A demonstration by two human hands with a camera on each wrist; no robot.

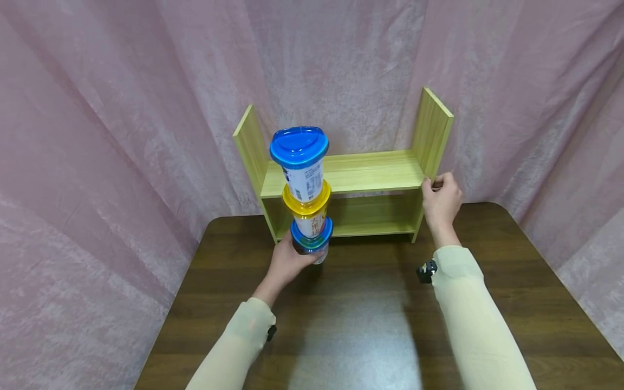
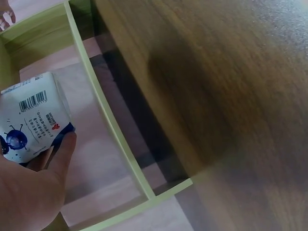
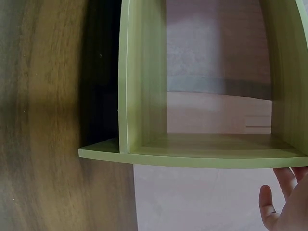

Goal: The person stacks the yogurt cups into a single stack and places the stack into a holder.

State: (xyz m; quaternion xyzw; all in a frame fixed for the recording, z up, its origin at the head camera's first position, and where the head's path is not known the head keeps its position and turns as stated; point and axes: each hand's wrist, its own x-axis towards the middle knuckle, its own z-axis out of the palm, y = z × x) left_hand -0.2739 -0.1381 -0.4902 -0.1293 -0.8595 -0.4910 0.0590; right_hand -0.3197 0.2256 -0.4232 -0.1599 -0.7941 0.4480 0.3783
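Observation:
Three lidded plastic cups are stacked upright in front of a small light-wood shelf (image 1: 372,171). The top cup (image 1: 304,181) has a blue lid, the middle one (image 1: 309,225) a yellow lid, and the bottom one a blue lid (image 1: 312,241). My left hand (image 1: 287,261) grips the bottom cup, fingers round one side and thumb round the other. In the left wrist view this white cup (image 2: 33,115) shows a barcode and a blue berry print. At the shelf's right side panel, my right hand (image 1: 442,200) touches the outer face with loosely bent fingers; the right wrist view cuts the hand off.
The shelf has two levels and raised side panels, and stands at the back of a dark wooden table (image 1: 361,314). Pink curtains (image 1: 336,70) hang close behind it. A small black device (image 1: 426,272) sits at the right wrist.

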